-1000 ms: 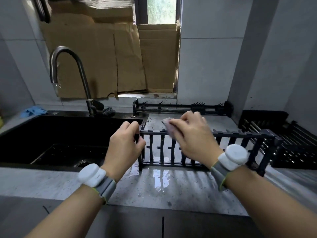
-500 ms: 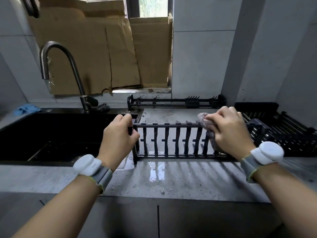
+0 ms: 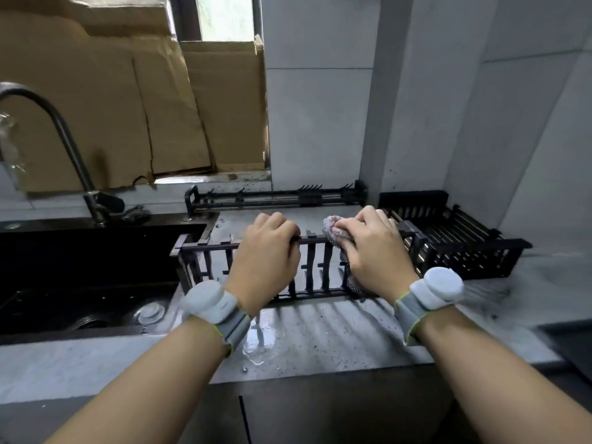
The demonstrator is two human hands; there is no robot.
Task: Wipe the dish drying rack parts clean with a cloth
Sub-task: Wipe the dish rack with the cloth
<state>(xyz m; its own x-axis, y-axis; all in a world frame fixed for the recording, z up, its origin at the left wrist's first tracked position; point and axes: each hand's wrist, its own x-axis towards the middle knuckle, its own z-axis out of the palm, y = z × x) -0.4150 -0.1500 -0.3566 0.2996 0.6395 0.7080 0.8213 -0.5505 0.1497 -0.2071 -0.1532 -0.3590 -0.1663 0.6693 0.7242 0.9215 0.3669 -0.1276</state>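
A black slatted plate-holder rack part (image 3: 205, 251) stands upright on the wet grey counter beside the sink. My left hand (image 3: 266, 251) grips its top rail near the middle. My right hand (image 3: 371, 251) holds a small checked cloth (image 3: 331, 230) pressed over the top rail near the rack's right end. A tail of the cloth hangs down behind the slats. A black basket part (image 3: 464, 248) sits to the right. A long black bar part (image 3: 275, 200) lies against the back wall.
The black sink (image 3: 80, 270) with a curved tap (image 3: 64, 136) fills the left. Cardboard sheets (image 3: 128, 116) cover the window behind it. A puddle of water (image 3: 259, 341) lies on the counter in front of the rack. Tiled walls close in on the right.
My left hand has shifted from the rack's left end to the middle of the top rail. My right hand with the cloth stays near the right end. The view has turned right.
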